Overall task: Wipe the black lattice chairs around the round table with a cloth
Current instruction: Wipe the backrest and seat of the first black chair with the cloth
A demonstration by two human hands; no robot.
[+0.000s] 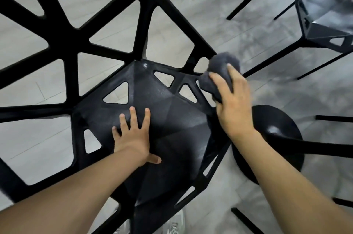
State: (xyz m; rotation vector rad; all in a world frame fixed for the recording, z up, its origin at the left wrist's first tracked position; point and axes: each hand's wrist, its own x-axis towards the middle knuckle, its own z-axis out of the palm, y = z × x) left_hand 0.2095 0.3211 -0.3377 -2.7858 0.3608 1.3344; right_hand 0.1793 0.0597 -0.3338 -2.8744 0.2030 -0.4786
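my left hand [131, 134], fingers spread, braces the chair [172, 138] seat; my right hand [232, 105] grips the cloth [219, 75] at its edge. i reckon 1 chair is underway, the second chair [324, 13] still waits.

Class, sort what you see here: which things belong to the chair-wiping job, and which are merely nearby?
Job: near chair; cloth; right hand gripping it; left hand on the seat; second chair.
Nearby: round black base; shoes; floor.

floor [238, 29]: grey wood-look planks | shoes [176, 223]: pale, at bottom edge, partly hidden under seat
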